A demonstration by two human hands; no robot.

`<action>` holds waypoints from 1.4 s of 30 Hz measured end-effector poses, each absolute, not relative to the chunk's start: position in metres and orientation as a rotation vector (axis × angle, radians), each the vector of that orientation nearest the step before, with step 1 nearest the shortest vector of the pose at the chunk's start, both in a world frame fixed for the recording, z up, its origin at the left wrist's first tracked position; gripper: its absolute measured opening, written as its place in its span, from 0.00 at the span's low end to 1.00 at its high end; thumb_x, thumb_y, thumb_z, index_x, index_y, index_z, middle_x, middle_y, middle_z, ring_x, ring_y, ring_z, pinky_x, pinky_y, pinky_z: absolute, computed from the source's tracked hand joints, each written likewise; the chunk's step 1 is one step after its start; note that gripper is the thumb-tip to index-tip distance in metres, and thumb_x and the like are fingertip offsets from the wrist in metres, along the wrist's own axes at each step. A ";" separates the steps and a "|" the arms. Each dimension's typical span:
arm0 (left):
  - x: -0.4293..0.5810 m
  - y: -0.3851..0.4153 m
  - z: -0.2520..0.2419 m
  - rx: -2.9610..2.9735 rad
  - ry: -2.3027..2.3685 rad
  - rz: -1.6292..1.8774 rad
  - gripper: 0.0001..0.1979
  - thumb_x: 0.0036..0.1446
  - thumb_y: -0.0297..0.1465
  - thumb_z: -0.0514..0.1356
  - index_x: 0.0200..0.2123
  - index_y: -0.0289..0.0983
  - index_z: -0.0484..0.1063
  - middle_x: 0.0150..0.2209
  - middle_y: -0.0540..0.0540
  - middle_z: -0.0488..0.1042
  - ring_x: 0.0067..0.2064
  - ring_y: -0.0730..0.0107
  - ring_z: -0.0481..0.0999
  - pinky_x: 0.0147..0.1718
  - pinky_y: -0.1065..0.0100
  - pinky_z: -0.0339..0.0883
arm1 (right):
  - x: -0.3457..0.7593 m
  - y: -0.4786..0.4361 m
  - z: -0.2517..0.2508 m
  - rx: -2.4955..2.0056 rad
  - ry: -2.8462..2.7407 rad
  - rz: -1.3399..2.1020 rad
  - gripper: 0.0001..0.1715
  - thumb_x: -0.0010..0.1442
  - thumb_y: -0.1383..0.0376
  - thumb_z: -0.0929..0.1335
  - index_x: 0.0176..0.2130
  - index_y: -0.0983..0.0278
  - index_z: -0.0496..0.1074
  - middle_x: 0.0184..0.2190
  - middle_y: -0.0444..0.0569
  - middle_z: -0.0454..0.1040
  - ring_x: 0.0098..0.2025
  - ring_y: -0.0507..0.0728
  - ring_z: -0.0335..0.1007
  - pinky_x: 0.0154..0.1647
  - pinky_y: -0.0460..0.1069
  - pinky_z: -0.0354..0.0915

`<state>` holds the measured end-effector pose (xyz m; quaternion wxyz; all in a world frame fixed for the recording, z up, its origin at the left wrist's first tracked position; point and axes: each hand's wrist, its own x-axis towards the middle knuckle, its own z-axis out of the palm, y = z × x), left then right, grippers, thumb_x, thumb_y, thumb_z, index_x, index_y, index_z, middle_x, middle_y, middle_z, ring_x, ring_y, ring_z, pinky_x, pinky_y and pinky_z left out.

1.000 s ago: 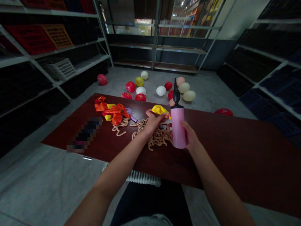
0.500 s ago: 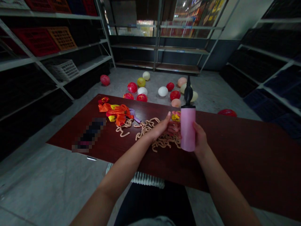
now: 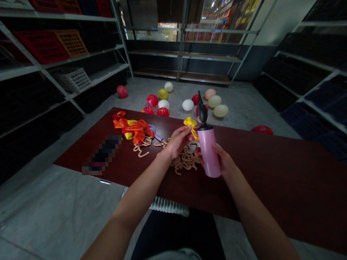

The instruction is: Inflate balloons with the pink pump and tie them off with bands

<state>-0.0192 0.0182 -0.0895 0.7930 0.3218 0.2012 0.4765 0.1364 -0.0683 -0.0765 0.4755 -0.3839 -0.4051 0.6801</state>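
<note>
My right hand (image 3: 223,160) is wrapped round a pink balloon pump (image 3: 208,153) with a black nozzle, which tilts slightly left above the table. Close to the pump's left side, my left hand (image 3: 180,141) pinches a limp yellow balloon (image 3: 191,124). Beneath both hands lies a tangle of thin tan long balloons (image 3: 185,160), partly hidden by them. Farther left on the dark red-brown table (image 3: 271,173) is a heap of uninflated orange, red and yellow balloons (image 3: 138,130), with a lilac one (image 3: 156,133) at its right edge.
A blurred-out dark flat object (image 3: 104,153) lies near the table's left edge. Inflated balloons, such as a white one (image 3: 188,105) and a red one (image 3: 152,100), rest on the floor beyond. Shelves with crates (image 3: 72,43) stand left, right and behind.
The pump has moved left and tipped a little that way. My left hand has drawn back slightly, and the yellow balloon has shifted left in its fingers.
</note>
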 end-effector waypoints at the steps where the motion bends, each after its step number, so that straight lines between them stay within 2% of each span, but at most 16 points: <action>1: -0.020 0.020 -0.089 0.653 0.456 1.058 0.10 0.57 0.34 0.68 0.37 0.33 0.75 0.31 0.47 0.77 0.28 0.78 0.74 0.31 0.76 0.68 | 0.136 -0.068 -0.076 -0.940 -0.994 1.663 0.38 0.49 0.44 0.72 0.52 0.62 0.72 0.29 0.48 0.79 0.23 0.53 0.71 0.21 0.46 0.66; 4: -0.028 0.028 -0.085 0.510 0.533 1.174 0.06 0.65 0.31 0.60 0.39 0.34 0.73 0.35 0.46 0.79 0.29 0.75 0.77 0.31 0.73 0.70 | 0.137 -0.070 -0.072 -0.992 -1.009 1.691 0.38 0.50 0.44 0.72 0.53 0.62 0.71 0.28 0.48 0.79 0.22 0.53 0.71 0.20 0.46 0.67; 6: -0.037 0.035 -0.084 0.426 0.546 1.264 0.06 0.68 0.28 0.55 0.40 0.34 0.72 0.37 0.46 0.79 0.29 0.77 0.77 0.31 0.74 0.71 | 0.140 -0.071 -0.070 -1.047 -1.014 1.727 0.38 0.51 0.45 0.73 0.55 0.62 0.71 0.27 0.48 0.79 0.22 0.54 0.72 0.20 0.46 0.67; 9: -0.049 0.045 -0.083 0.362 0.504 1.379 0.11 0.69 0.24 0.52 0.47 0.35 0.73 0.43 0.44 0.80 0.33 0.79 0.78 0.37 0.75 0.72 | 0.148 -0.071 -0.070 -1.105 -1.028 1.771 0.34 0.52 0.51 0.75 0.54 0.62 0.72 0.27 0.48 0.79 0.23 0.55 0.73 0.21 0.47 0.70; 12: -0.057 0.051 -0.084 0.378 0.508 1.436 0.13 0.71 0.28 0.50 0.50 0.37 0.73 0.48 0.42 0.80 0.39 0.77 0.79 0.43 0.74 0.72 | 0.156 -0.071 -0.072 -1.156 -1.113 1.844 0.28 0.55 0.55 0.75 0.52 0.64 0.72 0.29 0.48 0.80 0.23 0.54 0.74 0.21 0.46 0.70; 16: -0.055 0.052 -0.085 0.453 0.555 1.472 0.13 0.71 0.35 0.52 0.49 0.38 0.74 0.49 0.43 0.80 0.40 0.75 0.79 0.41 0.73 0.71 | 0.158 -0.070 -0.074 -1.225 -1.151 1.912 0.26 0.55 0.57 0.75 0.51 0.62 0.72 0.33 0.49 0.81 0.22 0.53 0.74 0.19 0.45 0.70; 25: -0.048 0.045 -0.080 0.462 0.512 1.454 0.16 0.69 0.25 0.52 0.55 0.38 0.74 0.47 0.42 0.81 0.35 0.78 0.78 0.40 0.74 0.70 | 0.156 -0.070 -0.079 -1.326 -1.142 1.875 0.28 0.53 0.54 0.76 0.50 0.62 0.70 0.35 0.50 0.81 0.23 0.54 0.75 0.20 0.46 0.71; 28: -0.047 0.043 -0.079 0.469 0.531 1.437 0.16 0.69 0.25 0.53 0.56 0.38 0.73 0.45 0.43 0.81 0.34 0.77 0.78 0.40 0.74 0.70 | 0.154 -0.070 -0.078 -1.326 -1.140 1.850 0.29 0.54 0.54 0.76 0.51 0.62 0.70 0.36 0.51 0.81 0.23 0.54 0.75 0.20 0.46 0.71; 35: -0.034 0.036 -0.084 0.496 0.471 1.385 0.12 0.68 0.27 0.56 0.49 0.34 0.76 0.40 0.44 0.82 0.33 0.75 0.78 0.36 0.75 0.72 | 0.148 -0.070 -0.077 -1.265 -1.161 1.851 0.30 0.56 0.52 0.74 0.52 0.64 0.68 0.38 0.52 0.80 0.23 0.52 0.74 0.20 0.46 0.70; 42: -0.030 0.030 -0.084 0.565 0.492 1.326 0.14 0.66 0.30 0.59 0.53 0.34 0.76 0.46 0.41 0.81 0.37 0.71 0.80 0.37 0.72 0.71 | 0.148 -0.070 -0.085 -1.137 -1.130 1.898 0.30 0.58 0.50 0.72 0.53 0.64 0.67 0.37 0.52 0.79 0.23 0.52 0.74 0.20 0.46 0.69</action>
